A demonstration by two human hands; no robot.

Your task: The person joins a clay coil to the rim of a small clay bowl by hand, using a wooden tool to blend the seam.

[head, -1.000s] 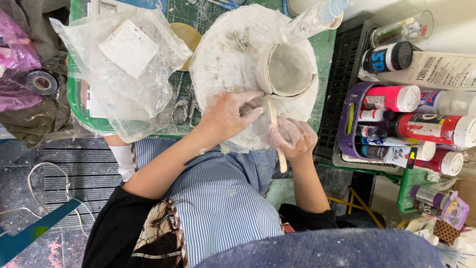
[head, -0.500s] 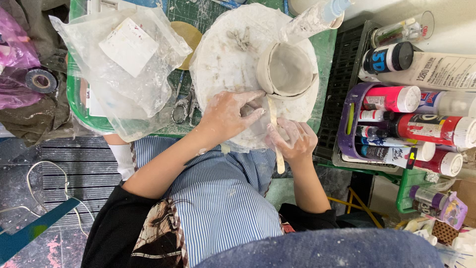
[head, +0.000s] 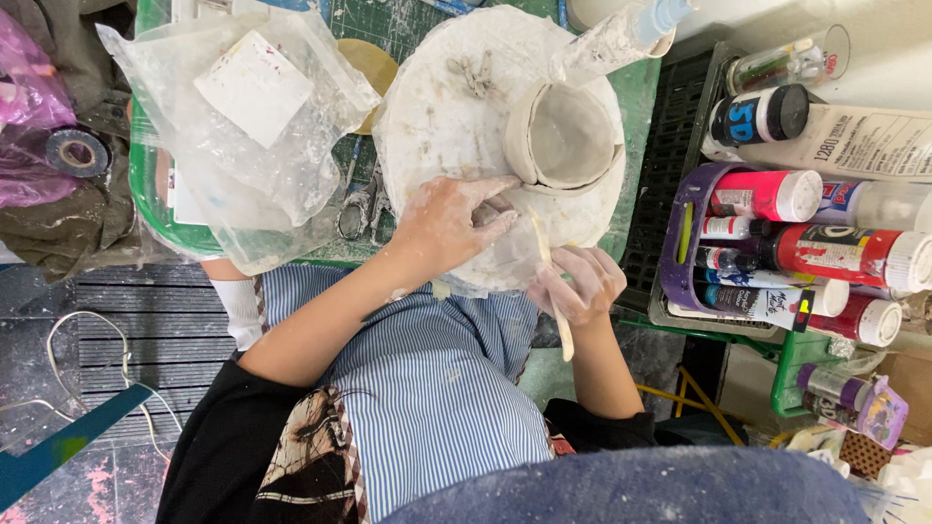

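Fingers [head: 485,209] of the left hand [head: 447,228] lie spread and narrow-curled against the base of the clay cup [head: 568,136], touching its wall at about seven o'clock, and hold nothing. The right hand [head: 578,286] is closed around a thin wooden modelling stick [head: 549,281], whose tip angles up toward the cup's foot at roughly six o'clock.

The cup stands upright on a round clay-smeared board [head: 437,107], toward the board's three o'clock side, on the green bench [head: 636,116]. By the look of it, the step in hand is working the seam where the cup wall meets the slab; the next stroke seems to call for a steady brace from the left hand and light pressure from the stick.

Both forearms come up from six o'clock, the left bent across the striped apron [head: 427,369], the right wrist low at the board's edge. Paint bottles [head: 777,194] sit at three o'clock, a crumpled plastic bag [head: 243,136] at nine.
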